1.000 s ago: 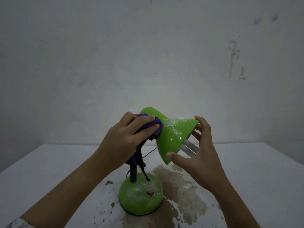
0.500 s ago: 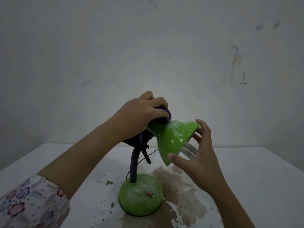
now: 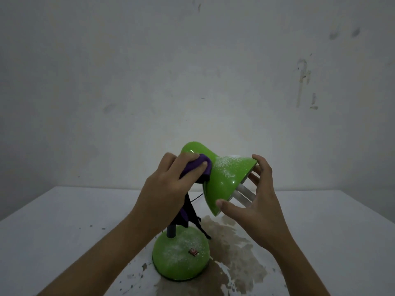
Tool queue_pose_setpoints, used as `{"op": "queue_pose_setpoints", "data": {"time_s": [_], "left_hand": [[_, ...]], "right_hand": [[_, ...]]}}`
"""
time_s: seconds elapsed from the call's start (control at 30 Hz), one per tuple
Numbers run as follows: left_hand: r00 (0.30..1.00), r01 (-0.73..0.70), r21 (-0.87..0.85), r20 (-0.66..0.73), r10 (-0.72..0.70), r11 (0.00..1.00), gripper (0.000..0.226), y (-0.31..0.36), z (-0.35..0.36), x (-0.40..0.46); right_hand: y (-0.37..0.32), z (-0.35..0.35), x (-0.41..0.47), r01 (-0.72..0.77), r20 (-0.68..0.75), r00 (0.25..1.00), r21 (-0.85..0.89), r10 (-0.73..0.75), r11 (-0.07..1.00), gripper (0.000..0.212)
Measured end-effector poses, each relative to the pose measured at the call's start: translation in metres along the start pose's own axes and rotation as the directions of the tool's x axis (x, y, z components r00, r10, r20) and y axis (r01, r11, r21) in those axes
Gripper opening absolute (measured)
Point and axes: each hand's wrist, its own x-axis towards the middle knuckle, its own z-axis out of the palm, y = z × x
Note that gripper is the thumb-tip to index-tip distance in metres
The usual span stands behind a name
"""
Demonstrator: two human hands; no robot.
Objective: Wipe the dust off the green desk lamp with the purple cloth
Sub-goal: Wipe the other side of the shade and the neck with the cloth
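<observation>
Lamp [image 3: 222, 180] stands near the middle of a white table [image 3: 64, 227], its glossy green shade raised above a round green base [image 3: 181, 257] that sits on the tabletop at the edge of a brown stain [image 3: 235, 253]. White dust speckles the upper part of the shade near its rim and spreads across the top of the base, where a small red-brown speck also lies. A dark neck rises from the base and is mostly hidden behind the cloth. The shade's long axis runs from its narrow rounded cap at upper left to its wide mouth at lower right, so the opening faces down and to the right, away from the camera.

The left hand [image 3: 168, 189] is closed around the bunched purple cloth [image 3: 201, 167], pressing it against the narrow part of the shade just below the cap; a dark tail of cloth hangs down toward the base. The right hand [image 3: 254, 201] is spread, thumb on the lower rim of the shade and fingers curved around the far side of the mouth, steadying it.

Half a second ago the left hand and cloth sat on top of the cap, covering it; now they are lower, on the near side, and the cap is bare and shiny. The right hand keeps its hold on the rim.
</observation>
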Motion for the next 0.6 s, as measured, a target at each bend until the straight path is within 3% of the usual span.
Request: {"op": "queue_pose_setpoints", "data": {"time_s": [0.17,0.37,0.5,0.6], "left_hand": [[0.998,-0.032,-0.001,0.046,0.032,0.999,0.051,-0.008,-0.001,-0.018],[0.998,0.013,0.008,-0.068,-0.012,1.0,0.036,-0.01,-0.012,0.003],[1.0,0.017,0.064,-0.006,-0.017,0.998,0.052,-0.001,-0.011,0.016],[0.995,0.097,0.082,-0.023,-0.095,0.992,0.058,0.001,-0.005,0.012]], "right_hand": [[-0.001,0.001,-0.001,0.002,-0.003,1.0,-0.019,-0.002,1.0,0.109],[-0.002,0.002,-0.002,0.006,0.011,1.0,-0.02,-0.006,1.0,0.11],[-0.001,0.002,-0.003,0.014,0.003,1.0,-0.014,-0.014,1.0,0.108],[0.0,0.001,-0.001,0.008,0.002,1.0,-0.018,-0.008,1.0,0.107]]}}
